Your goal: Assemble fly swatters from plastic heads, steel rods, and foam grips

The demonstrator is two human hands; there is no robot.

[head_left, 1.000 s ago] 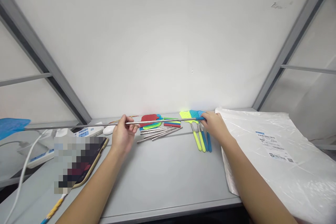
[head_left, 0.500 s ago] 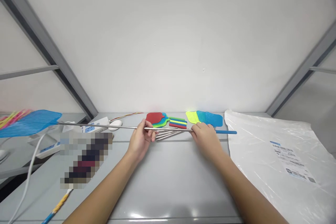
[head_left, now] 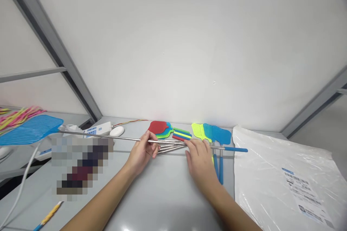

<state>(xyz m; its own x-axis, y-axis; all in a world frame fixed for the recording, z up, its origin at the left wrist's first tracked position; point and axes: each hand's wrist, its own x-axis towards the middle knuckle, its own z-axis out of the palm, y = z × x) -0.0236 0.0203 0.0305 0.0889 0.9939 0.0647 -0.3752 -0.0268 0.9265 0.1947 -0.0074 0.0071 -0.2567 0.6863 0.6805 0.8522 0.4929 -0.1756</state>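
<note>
A blue fly swatter (head_left: 32,130) with a long thin metal rod stretches across in front of me, its head at the far left and its blue grip at the right. My left hand (head_left: 142,153) is closed around the middle of the rod, fingers curled. Further right, my right hand (head_left: 202,160) has its fingers over the rod, short of the blue grip. Behind the rod lie loose swatter heads, a red one (head_left: 158,127) on top, beside several coloured handle sleeves (head_left: 182,134). Several bare metal rods (head_left: 170,148) lie under the held rod, partly hidden.
Fly swatters with yellow-green (head_left: 198,130) and blue heads (head_left: 223,135) lie behind my right hand. A white plastic package (head_left: 262,173) covers the table's right side. Left are a power strip (head_left: 100,129), a white mouse-shaped object (head_left: 117,131), a blurred-out item (head_left: 84,168) and a white cable (head_left: 23,191).
My right hand has slid left along the rod, exposing more metal beside the blue grip. My left hand keeps its hold on the rod. The view has shifted slightly.
</note>
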